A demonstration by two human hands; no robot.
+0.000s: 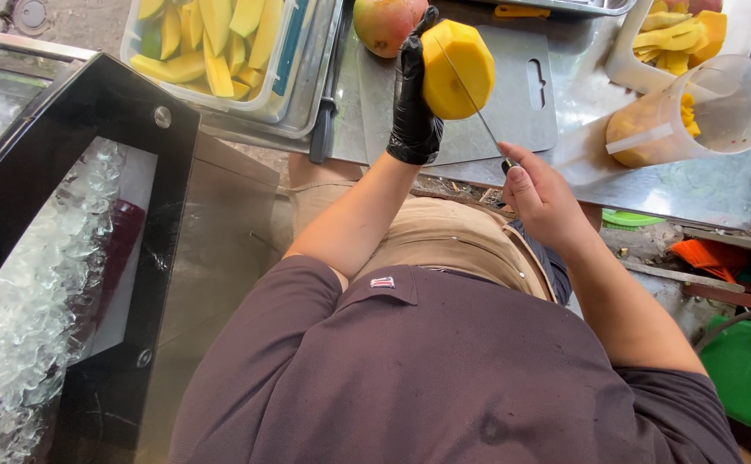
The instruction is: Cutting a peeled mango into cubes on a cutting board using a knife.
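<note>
Over the grey cutting board (pixel 526 103) at the middle of the worktop (pixel 693 185), the left hand (pixel 414 94), in a black glove, is wrapped around a peeled yellow mango (pixel 459 64), lifting it clear of the board. The right hand (pixel 538 193), bare, is clenched on the handle of a thin knife (pixel 477 112), the blade laid across the fruit's face. Just beyond, an unpeeled mango (pixel 384 24) sits at the board's far edge. At the worktop's left end, a clear tub (pixel 212 51) carries yellow slices; towards the right edge, a tilted plastic jug (pixel 702 116) shows fruit pieces inside.
</note>
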